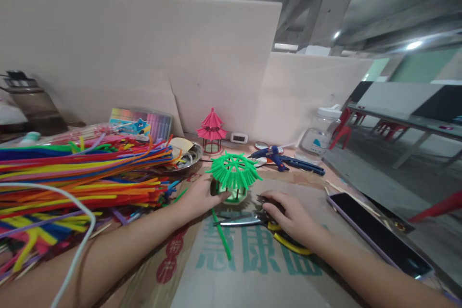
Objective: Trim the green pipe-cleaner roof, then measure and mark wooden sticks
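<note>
A small pavilion model point(234, 175) with a bright green pipe-cleaner roof stands upright on the work surface. My left hand point(200, 197) grips its lower left side, the thumb across the base and the other fingers mostly hidden behind it. To its right, my right hand point(288, 214) is closed with curled fingers. A small dark tip shows at those fingertips, but what it belongs to is unclear. Scissors point(241, 220) with yellow and black handles lie under and beside that hand, blades pointing left. A loose green pipe cleaner point(224, 240) lies just in front of the model.
Bundles of coloured pipe cleaners point(79, 173) fill the left side, crossed by a white cable point(90, 216). Behind stand a pink pavilion point(212, 130), a small clock point(238, 138), a blue glue gun point(272, 154) and a clear bottle point(317, 137). A phone point(375, 233) lies right.
</note>
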`<state>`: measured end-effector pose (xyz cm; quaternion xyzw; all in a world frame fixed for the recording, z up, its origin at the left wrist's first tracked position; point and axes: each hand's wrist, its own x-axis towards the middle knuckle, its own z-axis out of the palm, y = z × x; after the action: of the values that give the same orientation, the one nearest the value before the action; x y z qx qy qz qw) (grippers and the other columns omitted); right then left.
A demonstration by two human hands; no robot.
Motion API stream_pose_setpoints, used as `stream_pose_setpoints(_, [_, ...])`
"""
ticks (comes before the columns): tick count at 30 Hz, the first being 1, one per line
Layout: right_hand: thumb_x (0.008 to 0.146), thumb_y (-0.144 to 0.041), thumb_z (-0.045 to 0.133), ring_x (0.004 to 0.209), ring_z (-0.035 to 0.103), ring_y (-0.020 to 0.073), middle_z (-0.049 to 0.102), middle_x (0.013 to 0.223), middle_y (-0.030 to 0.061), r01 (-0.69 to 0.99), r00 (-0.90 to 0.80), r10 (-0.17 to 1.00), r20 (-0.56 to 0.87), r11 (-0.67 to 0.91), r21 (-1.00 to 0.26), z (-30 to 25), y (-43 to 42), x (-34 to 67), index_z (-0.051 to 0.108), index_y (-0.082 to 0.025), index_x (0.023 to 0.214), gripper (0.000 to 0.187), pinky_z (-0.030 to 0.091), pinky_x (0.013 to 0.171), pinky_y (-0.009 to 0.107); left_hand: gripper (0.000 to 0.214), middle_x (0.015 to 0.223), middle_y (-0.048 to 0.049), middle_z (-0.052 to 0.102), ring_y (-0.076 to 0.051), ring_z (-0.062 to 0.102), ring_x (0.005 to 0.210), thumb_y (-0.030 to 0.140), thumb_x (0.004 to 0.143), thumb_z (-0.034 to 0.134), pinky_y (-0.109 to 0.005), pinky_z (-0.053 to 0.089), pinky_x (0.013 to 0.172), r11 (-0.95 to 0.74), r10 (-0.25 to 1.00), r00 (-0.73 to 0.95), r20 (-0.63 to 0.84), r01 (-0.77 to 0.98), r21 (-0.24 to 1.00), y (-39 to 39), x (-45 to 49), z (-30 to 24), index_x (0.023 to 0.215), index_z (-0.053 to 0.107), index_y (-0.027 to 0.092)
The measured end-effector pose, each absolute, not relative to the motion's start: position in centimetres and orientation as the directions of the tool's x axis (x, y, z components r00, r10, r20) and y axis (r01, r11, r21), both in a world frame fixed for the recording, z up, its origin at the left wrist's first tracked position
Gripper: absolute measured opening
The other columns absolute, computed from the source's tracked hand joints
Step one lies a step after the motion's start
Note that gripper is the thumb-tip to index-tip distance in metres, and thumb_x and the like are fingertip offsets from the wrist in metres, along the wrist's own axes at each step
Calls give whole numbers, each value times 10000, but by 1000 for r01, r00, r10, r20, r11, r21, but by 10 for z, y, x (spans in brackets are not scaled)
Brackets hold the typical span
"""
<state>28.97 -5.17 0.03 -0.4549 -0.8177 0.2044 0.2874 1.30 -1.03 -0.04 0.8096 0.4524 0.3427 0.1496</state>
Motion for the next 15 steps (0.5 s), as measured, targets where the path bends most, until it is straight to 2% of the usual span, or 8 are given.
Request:
stream_pose_setpoints(5, [970, -326, 494, 928, 717, 258, 769, 1030, 111, 625, -415, 860, 296, 506, -595, 0, -52, 291, 692, -184, 1099, 275, 553, 807, 369, 418, 1135, -105, 710, -280, 652, 1083, 491, 871, 628, -393, 515, 975, -564, 823, 386, 416, 637, 525, -8, 14, -1, 1142, 649, 173])
stream_pose_setpoints(10, [972, -322, 493, 926, 714, 258, 769, 1033, 110, 632, -426, 856, 291, 512, -581, 1, -53, 292, 690, -181, 1091, 270, 548, 803, 369, 417, 1103, -117, 704, -292, 645, 1066, 512, 863, 627, -423, 504, 985, -563, 822, 385, 421, 665, 492, -6, 14, -3, 1080, 661, 157])
stream_pose_setpoints(15, [984, -334, 467, 938, 710, 262, 765, 1049, 116, 630, -439, 852, 284, 517, -579, 3, -53, 290, 685, -172, 1093, 293, 539, 801, 372, 412, 1035, -118, 715, -302, 667, 995, 522, 869, 600, -422, 540, 913, -572, 809, 382, 446, 683, 454, -10, 14, 0, 1033, 680, 153])
